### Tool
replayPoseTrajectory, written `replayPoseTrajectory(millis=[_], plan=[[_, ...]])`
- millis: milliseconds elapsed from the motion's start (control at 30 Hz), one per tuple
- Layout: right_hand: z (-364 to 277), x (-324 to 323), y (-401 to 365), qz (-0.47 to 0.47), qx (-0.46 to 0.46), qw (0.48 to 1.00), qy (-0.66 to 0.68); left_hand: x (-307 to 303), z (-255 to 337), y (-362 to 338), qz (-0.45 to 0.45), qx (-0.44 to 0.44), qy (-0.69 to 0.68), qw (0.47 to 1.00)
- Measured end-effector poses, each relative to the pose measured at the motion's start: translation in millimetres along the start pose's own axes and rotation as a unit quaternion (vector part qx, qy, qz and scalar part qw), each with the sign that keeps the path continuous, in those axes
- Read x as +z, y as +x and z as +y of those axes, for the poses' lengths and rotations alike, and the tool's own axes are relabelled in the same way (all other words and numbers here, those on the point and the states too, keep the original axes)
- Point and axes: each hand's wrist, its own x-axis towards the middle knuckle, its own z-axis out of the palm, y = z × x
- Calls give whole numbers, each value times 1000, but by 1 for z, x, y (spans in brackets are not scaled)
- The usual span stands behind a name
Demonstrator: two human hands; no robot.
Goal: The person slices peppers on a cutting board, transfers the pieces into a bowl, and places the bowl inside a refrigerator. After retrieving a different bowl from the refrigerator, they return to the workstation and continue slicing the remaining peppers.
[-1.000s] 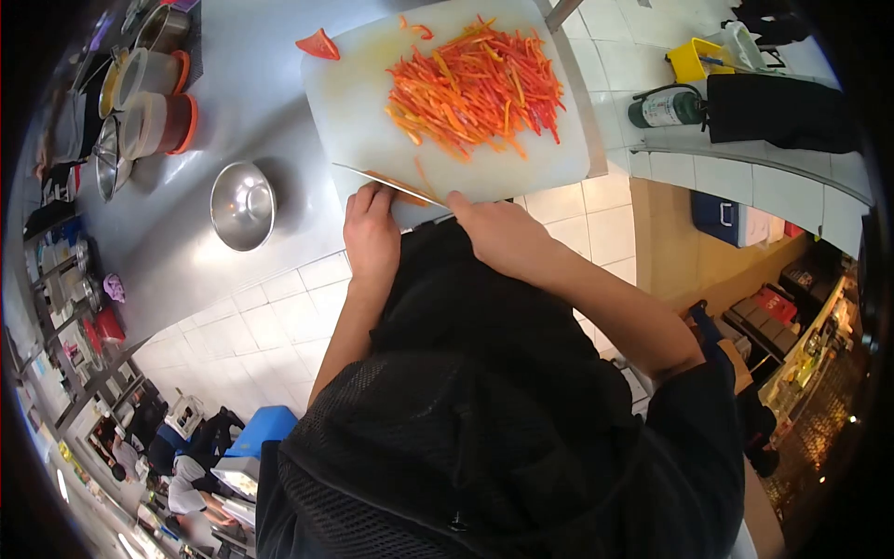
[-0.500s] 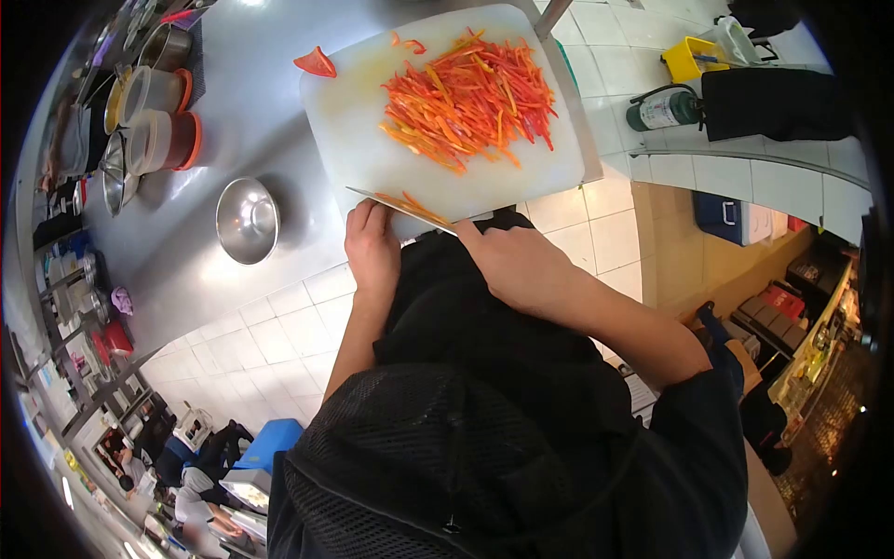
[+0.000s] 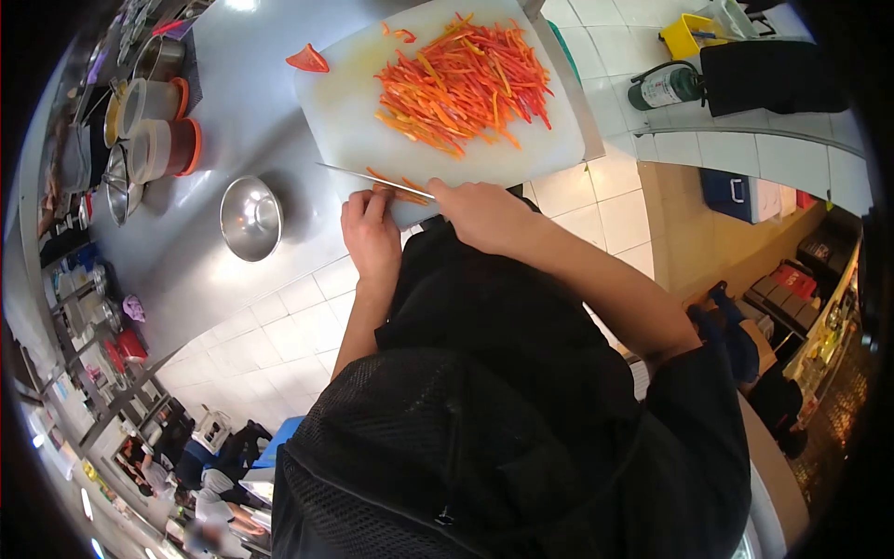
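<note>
My right hand (image 3: 486, 216) is wrapped round the handle of a kitchen knife (image 3: 358, 175), its blade pointing left across the near edge of a white cutting board (image 3: 331, 116). Close by the blade, my left hand (image 3: 371, 233) has its fingers curled down on a piece of bell pepper, mostly hidden under the fingertips. A few orange pepper strips (image 3: 406, 191) lie along the knife. Farther up the board spreads a large heap of red and orange pepper strips (image 3: 466, 84). One red pepper chunk (image 3: 308, 59) rests at the board's left edge.
On the steel counter (image 3: 205, 270) stands a metal bowl (image 3: 251, 219), left of the board. Plastic tubs with orange rims (image 3: 160, 149) line the counter's far left. A fire extinguisher (image 3: 667, 88) and a yellow bucket (image 3: 691, 37) are at right. Other people (image 3: 219, 498) are at lower left.
The knife and my right hand have shifted up and left, and the blade now sits just above the small strips. My left hand stays by the board's near edge. The view has shifted slightly.
</note>
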Motion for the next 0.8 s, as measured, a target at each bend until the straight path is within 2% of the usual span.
replayPoseTrajectory(millis=[100, 167, 333, 433, 467, 567, 633, 800], plan=[[23, -27, -20, -22, 11, 1000, 16, 2, -4, -2, 16, 9, -28, 999], [35, -43, -27, 16, 38, 999, -36, 3, 2, -1, 27, -1, -44, 999], [9, -47, -26, 53, 48, 993, -93, 6, 7, 7, 14, -6, -59, 998], [-10, -46, -45, -8, -32, 997, -68, 13, 5, 7, 26, 7, -41, 999], [-12, -47, -52, -12, -32, 997, -68, 16, 3, 6, 24, 3, -41, 999], [-24, -54, -65, -34, 15, 998, -42, 13, 1, 5, 31, 14, -41, 999], [-28, -57, -69, -93, 83, 992, -32, 13, 5, 6, 36, 15, -55, 998], [10, 0, -25, 1, 31, 999, 9, 9, 8, 7, 11, 13, -62, 998]])
